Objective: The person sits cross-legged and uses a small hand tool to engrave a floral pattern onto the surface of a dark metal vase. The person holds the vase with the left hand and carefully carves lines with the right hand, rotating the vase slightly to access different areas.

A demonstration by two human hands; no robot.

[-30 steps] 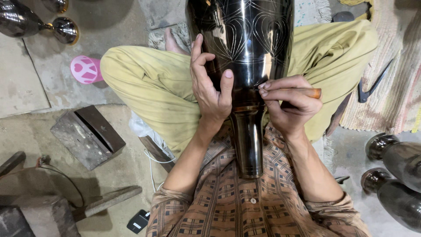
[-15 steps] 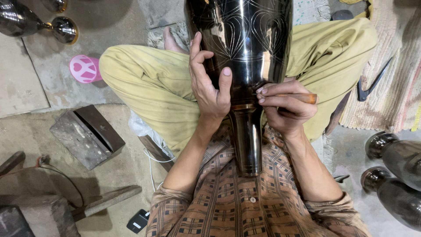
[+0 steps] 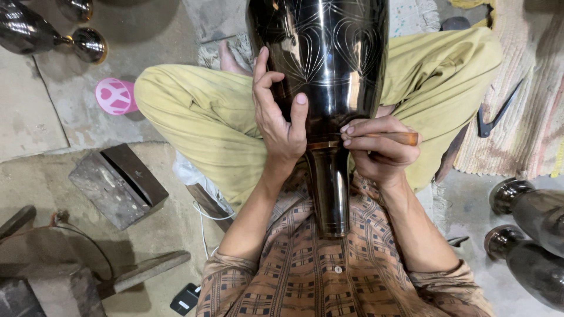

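Dark metal vase [image 3: 326, 76] lies w/ narrow neck near the chest, wide engraved body far, over the crossed legs. Left hand [image 3: 279, 120] wraps its shoulder, thumb on front. Right hand [image 3: 379, 149] pinches a wooden-handled tool [image 3: 399, 138], tip at the brass neck band. Far left: pink disc [image 3: 114, 95].

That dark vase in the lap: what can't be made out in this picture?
All in the head view:
- Vase: its wide end is cut off by the top edge.
- Tool in the right hand: its tip is hidden behind the fingers.
- Left hand: its palm is hidden, facing the vase.
- Two vases at right: cut off by the frame edge.
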